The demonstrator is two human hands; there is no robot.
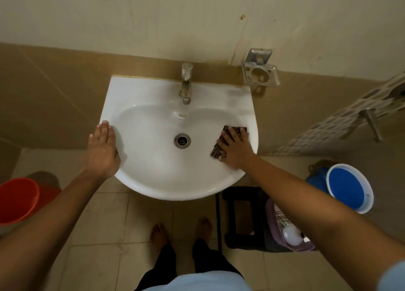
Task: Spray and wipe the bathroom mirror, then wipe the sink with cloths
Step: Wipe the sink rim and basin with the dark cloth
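A white wall-mounted sink [153,172] fills the middle of the view, with a metal tap [186,87] at its back and a round drain [182,140] in the bowl. My right hand [235,150] lies flat on a dark checked cloth [228,133] and presses it against the bowl's right inner slope. My left hand [102,150] rests flat on the sink's left rim, fingers straight, holding nothing. The mirror is out of view.
A metal holder [259,71] hangs on the wall right of the tap. A red bucket [17,199] stands on the floor at left, a blue bucket [348,187] at right. A dark stool [243,216] with a purple basket [285,229] sits below the sink's right side.
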